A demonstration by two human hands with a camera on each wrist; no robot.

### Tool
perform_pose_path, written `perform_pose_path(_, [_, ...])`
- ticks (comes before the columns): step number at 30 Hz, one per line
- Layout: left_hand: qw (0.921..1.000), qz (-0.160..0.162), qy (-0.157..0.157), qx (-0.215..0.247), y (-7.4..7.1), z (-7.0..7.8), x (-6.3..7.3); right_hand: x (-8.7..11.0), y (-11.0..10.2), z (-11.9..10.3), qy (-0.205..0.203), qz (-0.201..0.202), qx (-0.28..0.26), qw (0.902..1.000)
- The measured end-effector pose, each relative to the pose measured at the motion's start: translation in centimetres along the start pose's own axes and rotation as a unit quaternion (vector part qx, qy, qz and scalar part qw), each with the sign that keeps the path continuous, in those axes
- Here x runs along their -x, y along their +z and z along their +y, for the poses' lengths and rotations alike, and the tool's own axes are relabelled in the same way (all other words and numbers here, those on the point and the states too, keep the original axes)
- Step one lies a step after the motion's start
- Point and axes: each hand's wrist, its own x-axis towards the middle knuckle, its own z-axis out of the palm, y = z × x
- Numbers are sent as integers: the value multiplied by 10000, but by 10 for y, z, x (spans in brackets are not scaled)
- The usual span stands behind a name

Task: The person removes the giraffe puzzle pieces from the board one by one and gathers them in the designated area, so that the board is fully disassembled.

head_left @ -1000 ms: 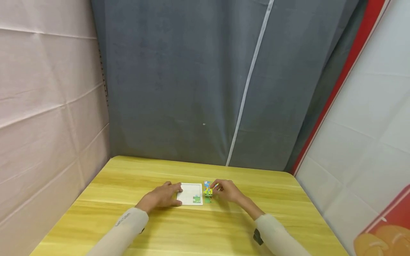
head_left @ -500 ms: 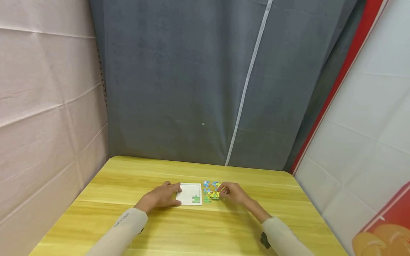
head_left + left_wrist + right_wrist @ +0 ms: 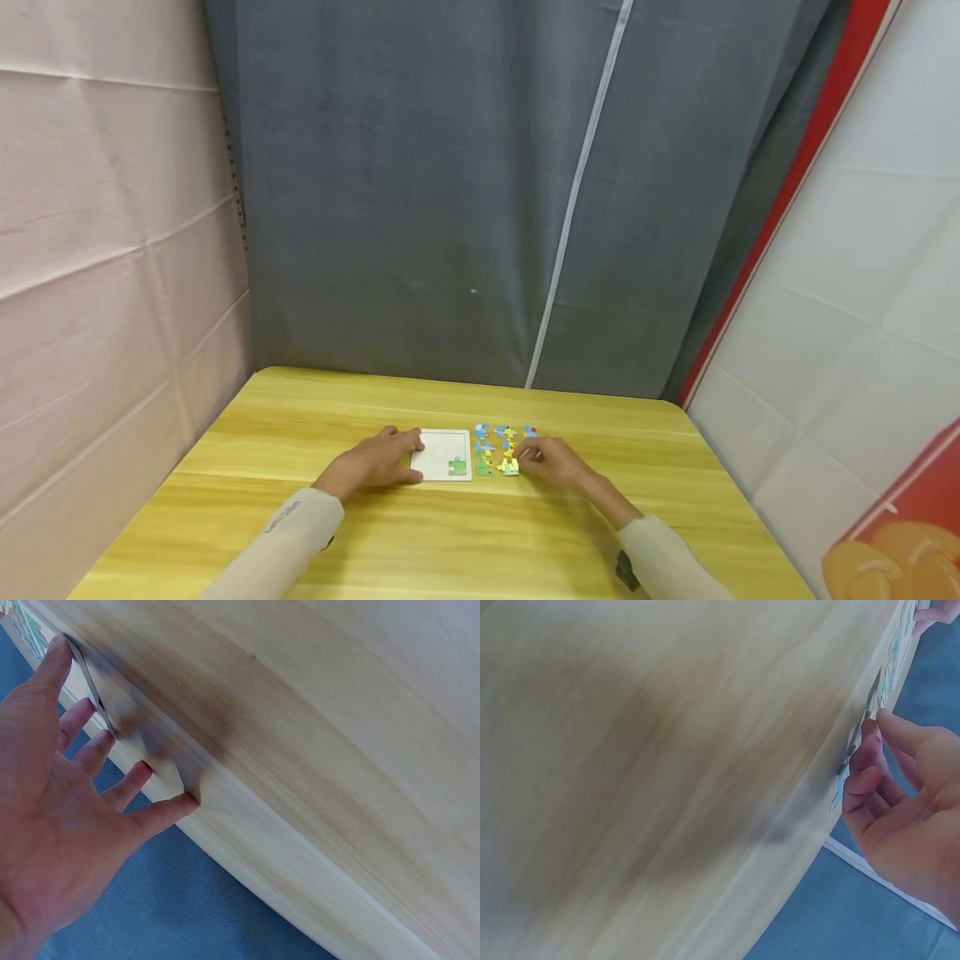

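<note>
My left hand (image 3: 378,458) rests at the left edge of a white puzzle tray (image 3: 435,454), its fingers spread. In the left wrist view, the thumb and some fingertips of that hand (image 3: 71,802) touch the tray's edge. One green jigsaw piece (image 3: 457,467) lies in the tray's near right corner. To the right of the tray, my right hand (image 3: 551,461) pinches a yellow-green jigsaw piece (image 3: 509,468) between thumb and forefinger. The right wrist view shows this piece (image 3: 874,694) tilted at the fingertips; its picture is hidden there.
Several loose jigsaw pieces (image 3: 483,448) with blue, yellow and green print lie in rows between tray and right hand. Another piece (image 3: 530,432) lies just beyond the right hand. A grey curtain (image 3: 420,208) hangs behind the wooden table (image 3: 420,533).
My right hand has moved right and slightly nearer with the yellow-green piece, uncovering other loose pieces. My left hand stays at the tray.
</note>
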Motion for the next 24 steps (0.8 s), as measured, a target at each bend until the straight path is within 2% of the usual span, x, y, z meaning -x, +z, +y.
perform_pose_path(12, [9999, 5, -115, 53, 0, 0, 1, 5, -1, 3, -94, -22, -79, 9999])
perform_pose_path(24, [10000, -35, -63, 51, -2, 0, 1, -3, 1, -2, -130, 137, -8, 9998])
